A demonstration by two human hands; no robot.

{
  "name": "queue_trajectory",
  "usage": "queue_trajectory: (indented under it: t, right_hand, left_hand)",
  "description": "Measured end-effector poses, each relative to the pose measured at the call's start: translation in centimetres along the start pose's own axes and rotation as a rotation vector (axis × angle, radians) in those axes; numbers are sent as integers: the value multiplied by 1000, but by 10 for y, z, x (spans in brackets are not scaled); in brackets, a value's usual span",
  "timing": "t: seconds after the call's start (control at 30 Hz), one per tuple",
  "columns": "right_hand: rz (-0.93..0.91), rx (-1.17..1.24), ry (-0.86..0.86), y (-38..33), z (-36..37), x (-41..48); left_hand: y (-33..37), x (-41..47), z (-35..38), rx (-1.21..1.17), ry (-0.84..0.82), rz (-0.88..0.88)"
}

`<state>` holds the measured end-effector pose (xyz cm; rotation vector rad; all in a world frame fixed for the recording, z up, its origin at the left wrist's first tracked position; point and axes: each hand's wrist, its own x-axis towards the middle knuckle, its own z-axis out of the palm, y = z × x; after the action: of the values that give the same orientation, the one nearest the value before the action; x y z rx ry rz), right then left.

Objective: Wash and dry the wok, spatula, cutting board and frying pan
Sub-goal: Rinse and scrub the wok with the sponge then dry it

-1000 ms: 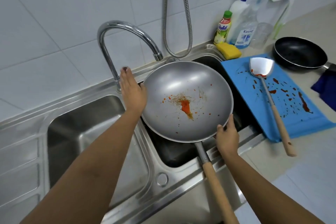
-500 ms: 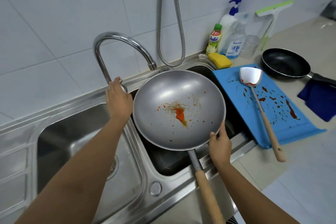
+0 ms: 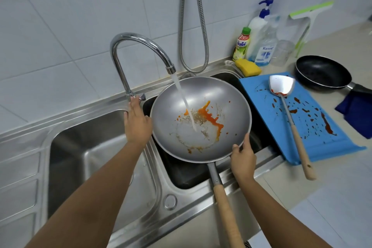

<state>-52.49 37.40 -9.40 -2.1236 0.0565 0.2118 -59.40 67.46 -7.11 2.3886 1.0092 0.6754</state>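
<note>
One wok (image 3: 227,106) under tap water (image 3: 179,90)

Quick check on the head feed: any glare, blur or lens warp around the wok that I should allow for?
Head view: light is even, no hard shadows; mild sheen on the wok and bright highlights on the faucet and spatula blade, none hiding the sauce; sharp enough to read a bottle label; wide-angle warp bows the wall tiles and sink rim.
</note>
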Motion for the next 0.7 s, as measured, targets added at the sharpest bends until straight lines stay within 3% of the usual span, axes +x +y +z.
queue_trajectory:
  t: [0.7]
  right_hand:
    - [41, -19, -3, -4, -2, 0]
  left_hand:
    - [8, -16, 12, -75, 2, -104]
